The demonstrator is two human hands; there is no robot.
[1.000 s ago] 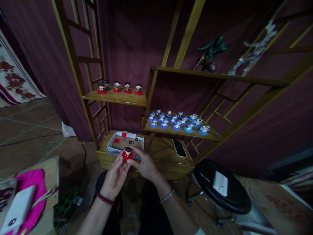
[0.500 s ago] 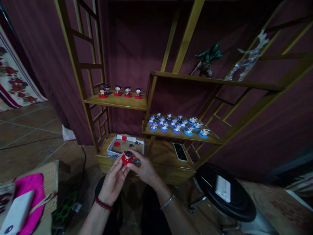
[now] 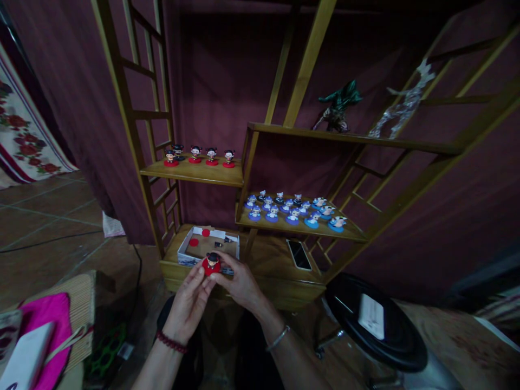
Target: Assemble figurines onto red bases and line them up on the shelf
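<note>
Between my two hands is a small figurine [image 3: 212,262] with black hair and a round red base, held just in front of a shallow cardboard box. My left hand [image 3: 190,298] grips its base from the left, and my right hand [image 3: 238,281] pinches it from the right. Inside the box [image 3: 187,259] lie red discs [image 3: 194,242] and small dark figure pieces [image 3: 218,245]. Several similar figurines [image 3: 211,156] on red bases stand on the left shelf [image 3: 190,173] above.
Purple- and blue-based figurines [image 3: 293,216] crowd the middle shelf. A phone [image 3: 299,254] lies on the lower board. Two statues, one green [image 3: 339,105] and one clear [image 3: 404,103], stand higher up. A black stool [image 3: 396,346] is at right, a pink cloth [image 3: 57,314] at left.
The view has shifted slightly, so the shelves appear a little lower. Both hands keep hold of the figurine in nearly the same place.
</note>
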